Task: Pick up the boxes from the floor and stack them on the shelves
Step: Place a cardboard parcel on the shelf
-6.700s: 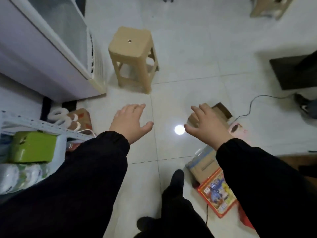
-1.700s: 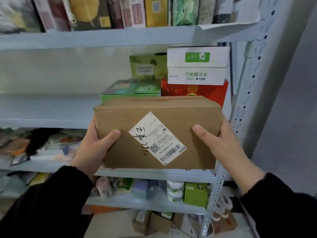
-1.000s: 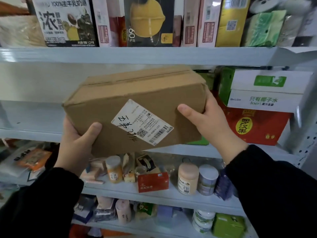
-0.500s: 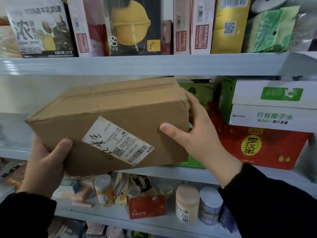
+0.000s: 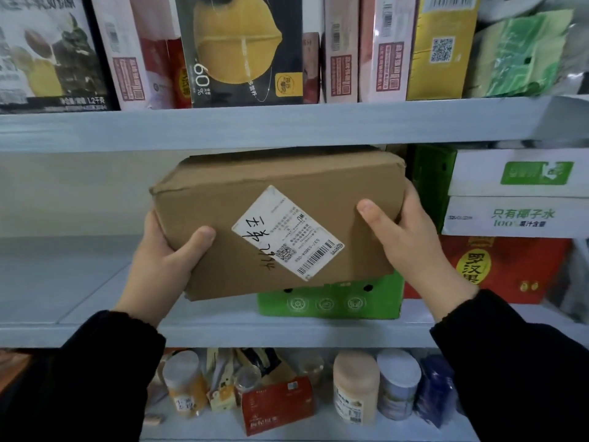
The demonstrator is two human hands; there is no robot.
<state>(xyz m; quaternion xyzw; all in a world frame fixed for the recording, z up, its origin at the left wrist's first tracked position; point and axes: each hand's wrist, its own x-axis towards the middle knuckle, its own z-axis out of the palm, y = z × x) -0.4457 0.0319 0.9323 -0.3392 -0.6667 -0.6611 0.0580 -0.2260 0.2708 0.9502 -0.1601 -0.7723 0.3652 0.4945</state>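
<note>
Now | left hand (image 5: 165,260), right hand (image 5: 406,239) both grasp cardboard box (image 5: 223,199) | label (image 5: 287,232): 537-5380A-006

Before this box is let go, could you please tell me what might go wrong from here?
The brown cardboard box is tilted over the flat green carton and reaches left past it; released, it may tip. Its top is close under the grey upper shelf and could catch. The right hand grips the end beside the stacked white cartons; fingers might get pinched.
</note>
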